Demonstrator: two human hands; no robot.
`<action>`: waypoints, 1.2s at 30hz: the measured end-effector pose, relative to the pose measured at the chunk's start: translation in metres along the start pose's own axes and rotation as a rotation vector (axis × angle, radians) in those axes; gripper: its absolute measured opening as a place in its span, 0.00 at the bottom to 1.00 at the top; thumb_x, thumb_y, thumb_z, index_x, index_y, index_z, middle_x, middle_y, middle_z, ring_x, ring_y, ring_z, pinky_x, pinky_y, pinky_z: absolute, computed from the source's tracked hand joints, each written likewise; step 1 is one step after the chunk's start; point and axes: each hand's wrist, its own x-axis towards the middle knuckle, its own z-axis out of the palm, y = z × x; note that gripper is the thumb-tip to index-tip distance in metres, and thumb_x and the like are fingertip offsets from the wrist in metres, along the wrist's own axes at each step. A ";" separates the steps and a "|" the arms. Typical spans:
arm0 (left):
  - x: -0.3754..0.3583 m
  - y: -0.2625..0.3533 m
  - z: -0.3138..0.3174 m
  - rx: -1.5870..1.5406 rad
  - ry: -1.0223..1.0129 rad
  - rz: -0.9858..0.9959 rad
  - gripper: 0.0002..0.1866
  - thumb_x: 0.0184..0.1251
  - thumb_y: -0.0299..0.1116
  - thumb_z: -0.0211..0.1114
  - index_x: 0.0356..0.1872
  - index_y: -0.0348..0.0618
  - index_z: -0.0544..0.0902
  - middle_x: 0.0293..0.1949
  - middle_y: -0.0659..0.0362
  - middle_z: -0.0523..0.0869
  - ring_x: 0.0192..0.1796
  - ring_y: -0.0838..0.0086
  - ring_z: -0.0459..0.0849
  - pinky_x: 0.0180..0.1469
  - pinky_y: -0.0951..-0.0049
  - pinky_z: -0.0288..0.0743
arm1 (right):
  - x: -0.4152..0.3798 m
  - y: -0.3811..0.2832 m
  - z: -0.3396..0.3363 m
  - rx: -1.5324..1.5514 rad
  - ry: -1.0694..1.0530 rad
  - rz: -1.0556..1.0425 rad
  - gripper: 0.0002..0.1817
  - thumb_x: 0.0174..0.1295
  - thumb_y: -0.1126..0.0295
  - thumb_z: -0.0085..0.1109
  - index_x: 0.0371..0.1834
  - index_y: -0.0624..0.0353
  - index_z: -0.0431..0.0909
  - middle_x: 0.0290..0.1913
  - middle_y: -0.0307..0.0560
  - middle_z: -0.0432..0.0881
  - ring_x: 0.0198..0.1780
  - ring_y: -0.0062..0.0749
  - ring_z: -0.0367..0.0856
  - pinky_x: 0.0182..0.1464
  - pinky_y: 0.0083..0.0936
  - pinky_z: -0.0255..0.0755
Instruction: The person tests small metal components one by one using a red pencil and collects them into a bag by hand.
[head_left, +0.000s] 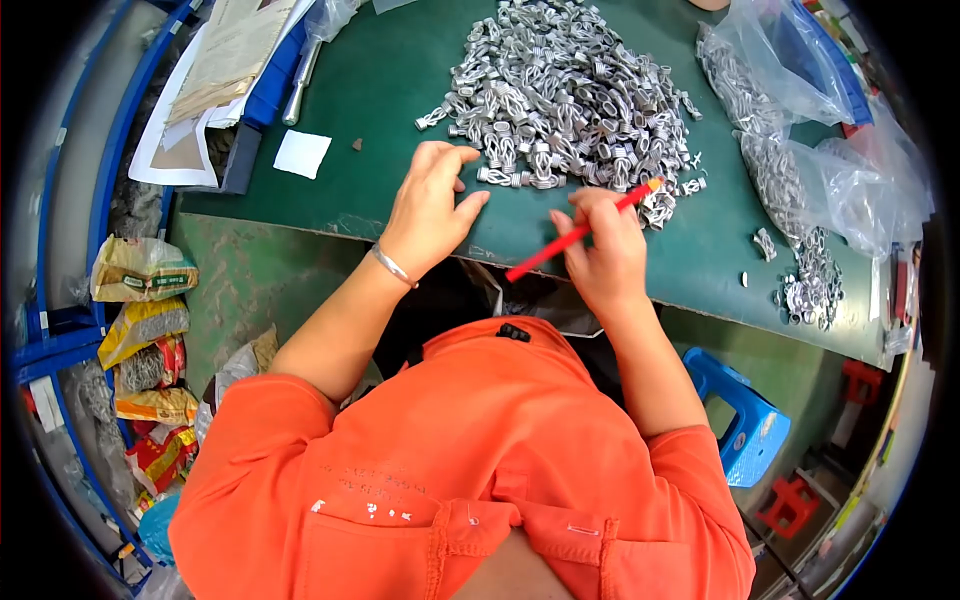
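Observation:
A large heap of small grey metal parts [575, 85] lies on the green table [370, 95]. My left hand [434, 205] is at the near left edge of the heap, palm down, fingers curved and thumb apart, with nothing visible in it. In my right hand [603, 245], fingers closed, is a red pencil [550, 252]. One end of it points up and right toward the heap, the other down and left past the table edge. Any part under my left fingertips is hidden.
Clear plastic bags [810, 190] and a smaller pile of metal parts [812, 285] are on the right. A white paper square [302, 154] and a blue bin with papers [240, 150] are on the left. A blue stool [745, 420] stands below right.

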 end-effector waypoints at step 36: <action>-0.041 0.037 0.015 -0.564 -0.399 0.135 0.09 0.51 0.18 0.70 0.33 0.34 0.80 0.36 0.56 0.81 0.36 0.77 0.82 0.36 0.80 0.80 | -0.042 -0.006 -0.041 0.782 -0.056 0.224 0.16 0.50 0.88 0.60 0.26 0.59 0.63 0.40 0.54 0.79 0.40 0.30 0.79 0.40 0.23 0.76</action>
